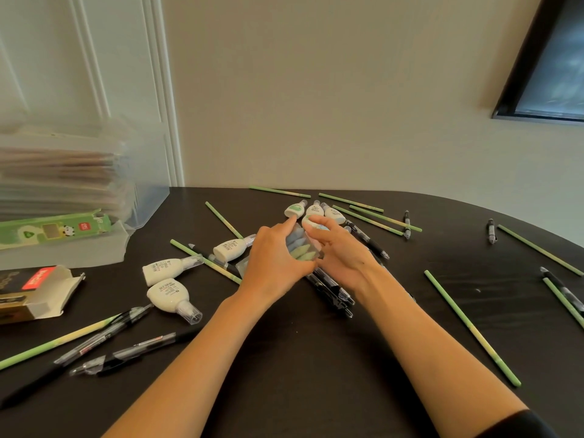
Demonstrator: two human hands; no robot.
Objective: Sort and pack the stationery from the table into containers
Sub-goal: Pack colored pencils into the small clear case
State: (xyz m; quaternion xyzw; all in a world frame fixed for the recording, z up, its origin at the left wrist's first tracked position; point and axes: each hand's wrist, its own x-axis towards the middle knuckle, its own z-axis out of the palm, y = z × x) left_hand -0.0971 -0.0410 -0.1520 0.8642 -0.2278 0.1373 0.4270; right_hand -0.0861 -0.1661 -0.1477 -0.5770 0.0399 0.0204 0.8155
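I see slim green pencils (467, 324) scattered across frame; white teardrop correction-tape bottles (170, 295) lying flat centre-left and top centre; black clear-barrelled pens (331, 295) bunched centre; small clear packet of blue-green pieces (301, 249) mid-frame.

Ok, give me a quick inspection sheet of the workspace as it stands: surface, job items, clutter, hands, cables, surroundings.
Surface: dark table, curved far edge, strewn with stationery.
Job's things: green pencils, black pens and white bottles scattered loose; clear packet of blue and green pieces in hand; green pencil box and black-and-red box lie open at left; translucent bins stacked far left.
Clutter: nothing seen beyond the stationery.
Hands: left hand and right hand both hold the clear packet, mid-table.
Cables: nothing seen.
Surroundings: pale wall, white door at left, dark frame upper right.
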